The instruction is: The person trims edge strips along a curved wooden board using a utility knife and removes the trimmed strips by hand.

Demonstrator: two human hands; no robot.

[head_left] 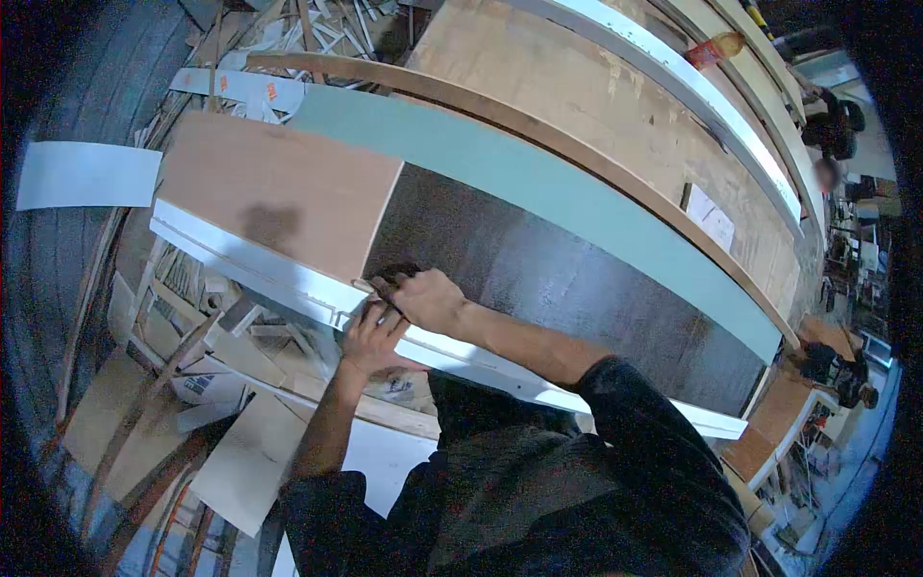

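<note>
A long white strip [260, 274] with a grooved face runs along the near side of the workbench. My right hand [433, 303] is closed around a dark hand tool [396, 276], whose kind I cannot make out, at the strip's inner edge. My left hand [373, 341] lies against the strip just below the tool, its fingers stretched and slightly apart. Beyond the strip lie a tan panel [279, 183] and a dark brown panel [538, 269], which meet close to my hands. A pale green board [538, 188] borders both on the far side.
A thin wooden strip [500, 113] lies past the green board. Farther off are a white block [709, 216], a long white rail [702, 91] and a bottle [714, 50]. Offcuts [317, 34] pile up behind; boards [255, 462] stand below left. Two people are at the far right.
</note>
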